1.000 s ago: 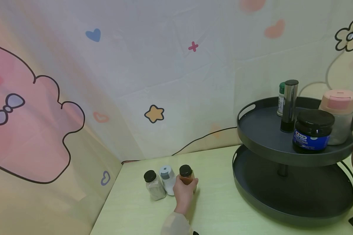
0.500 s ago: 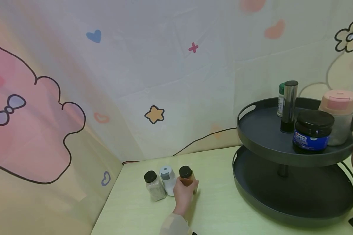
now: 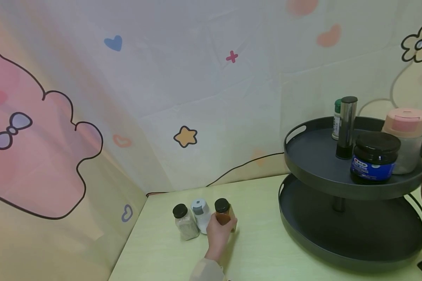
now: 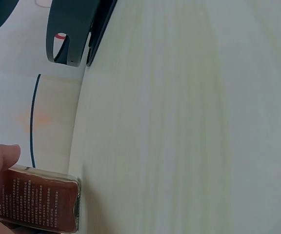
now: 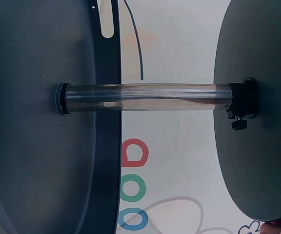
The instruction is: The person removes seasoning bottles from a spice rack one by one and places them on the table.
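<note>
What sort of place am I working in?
Possibly a staged kitchen corner: a two-tier dark tray stand, a seasoning-like brown bottle, and a cartoon-printed backdrop behind the table.

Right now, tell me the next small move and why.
Probably lift the brown jar toward the lower tray: the left grip holds the jar, the lower tray shows bare floor, and the upper tray already carries several containers.

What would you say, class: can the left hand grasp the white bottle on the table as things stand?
Probably not: the left hand grips the brown jar, though the white bottle stands close beside it.
</note>
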Demonstrator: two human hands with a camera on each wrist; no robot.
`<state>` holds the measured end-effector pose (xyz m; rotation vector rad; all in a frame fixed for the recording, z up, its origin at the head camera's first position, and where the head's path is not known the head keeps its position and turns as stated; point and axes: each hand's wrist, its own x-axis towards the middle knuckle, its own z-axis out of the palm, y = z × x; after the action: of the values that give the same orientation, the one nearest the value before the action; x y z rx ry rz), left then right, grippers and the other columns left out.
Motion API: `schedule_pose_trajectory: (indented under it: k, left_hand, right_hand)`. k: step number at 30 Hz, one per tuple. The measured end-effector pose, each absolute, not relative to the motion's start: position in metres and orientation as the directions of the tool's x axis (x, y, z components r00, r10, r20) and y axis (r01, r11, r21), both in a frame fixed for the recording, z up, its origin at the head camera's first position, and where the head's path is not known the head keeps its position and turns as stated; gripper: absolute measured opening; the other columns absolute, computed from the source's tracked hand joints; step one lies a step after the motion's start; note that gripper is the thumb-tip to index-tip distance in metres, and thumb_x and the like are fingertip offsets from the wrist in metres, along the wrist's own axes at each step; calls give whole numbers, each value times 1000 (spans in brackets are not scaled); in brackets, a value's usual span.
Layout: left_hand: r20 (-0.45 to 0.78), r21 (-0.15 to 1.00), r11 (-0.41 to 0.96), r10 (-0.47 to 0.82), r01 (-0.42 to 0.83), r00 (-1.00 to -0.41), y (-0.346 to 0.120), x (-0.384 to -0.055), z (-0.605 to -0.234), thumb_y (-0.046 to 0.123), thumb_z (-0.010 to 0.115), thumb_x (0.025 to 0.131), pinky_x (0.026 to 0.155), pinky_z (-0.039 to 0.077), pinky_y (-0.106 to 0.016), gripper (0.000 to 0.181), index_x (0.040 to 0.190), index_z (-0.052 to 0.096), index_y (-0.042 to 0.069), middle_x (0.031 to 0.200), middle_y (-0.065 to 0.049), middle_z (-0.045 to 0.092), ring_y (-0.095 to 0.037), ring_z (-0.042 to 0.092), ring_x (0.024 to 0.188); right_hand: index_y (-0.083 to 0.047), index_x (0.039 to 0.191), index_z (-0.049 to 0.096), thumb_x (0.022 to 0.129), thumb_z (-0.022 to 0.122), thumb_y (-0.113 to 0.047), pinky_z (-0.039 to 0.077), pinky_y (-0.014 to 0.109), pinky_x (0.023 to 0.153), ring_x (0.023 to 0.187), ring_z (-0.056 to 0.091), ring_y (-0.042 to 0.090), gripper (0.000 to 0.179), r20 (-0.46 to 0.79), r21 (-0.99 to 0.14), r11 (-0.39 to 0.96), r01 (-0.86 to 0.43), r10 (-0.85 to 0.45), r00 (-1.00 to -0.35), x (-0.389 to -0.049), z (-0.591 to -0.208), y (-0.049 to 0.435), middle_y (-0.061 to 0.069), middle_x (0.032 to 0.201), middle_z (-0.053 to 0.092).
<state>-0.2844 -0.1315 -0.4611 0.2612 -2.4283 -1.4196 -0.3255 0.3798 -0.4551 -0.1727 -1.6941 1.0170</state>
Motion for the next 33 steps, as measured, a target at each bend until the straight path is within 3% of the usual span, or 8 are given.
schedule_pose_trajectory:
  k: [18,25,33]
  left_hand:
    - [126,896,445,-236,8,-964,-136,-270,-456,17,68,72,90,43,-44,55,117,47,-8,114,-25,55,-35,54,106]
    - [175,889,454,-235,52,-956,-139,-265,-455,21,68,71,87,44,-43,57,115,47,-9,112,-28,55,-38,54,103]
    - [153,888,459,-252,21,-956,-144,-259,-449,14,61,74,95,37,-46,61,125,38,-12,123,-29,46,-40,46,114]
  right_hand:
    - [-34,123,47,92,38,-18,29,7,80,88,42,-13,36,702,-706,646,-292,583,-409,-321,-454,379,-17,113,54]
    - [-29,119,52,93,35,-15,27,9,69,76,42,-7,34,676,-730,608,-312,578,-457,-323,-451,380,-22,97,55]
    - [-29,124,47,92,37,-17,29,7,80,88,42,-14,35,701,-707,639,-302,579,-416,-312,-440,368,-17,112,54]
